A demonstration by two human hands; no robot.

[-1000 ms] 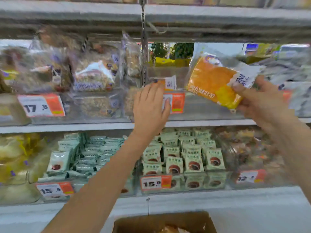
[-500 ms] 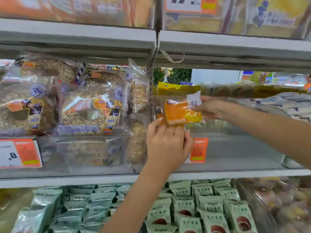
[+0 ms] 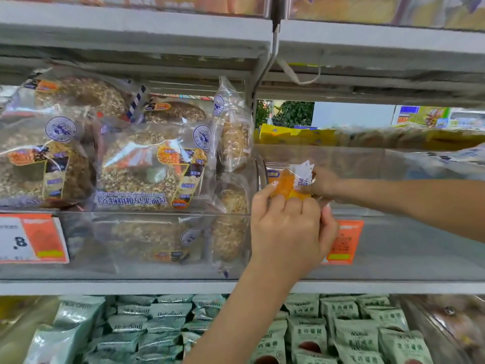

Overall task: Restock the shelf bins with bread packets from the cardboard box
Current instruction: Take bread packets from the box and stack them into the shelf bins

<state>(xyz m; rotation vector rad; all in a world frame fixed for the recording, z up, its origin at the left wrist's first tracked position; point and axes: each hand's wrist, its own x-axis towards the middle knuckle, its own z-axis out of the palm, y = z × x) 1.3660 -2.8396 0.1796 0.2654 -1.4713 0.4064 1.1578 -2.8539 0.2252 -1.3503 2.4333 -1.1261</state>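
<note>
Bread packet (image 3: 287,185): pinched at its right end by right hand (image 3: 323,183), left end gripped by left hand (image 3: 288,229); long axis sideways, held just above clear bin (image 3: 393,248).

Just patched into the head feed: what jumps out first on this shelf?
Both hands meet at the middle bin's clear front: the right hand holds an orange bread packet over it, the left hand grips the rim. Left of them, big seeded bread bags fill the neighbouring bin; pale green packets crowd the shelf below.
</note>
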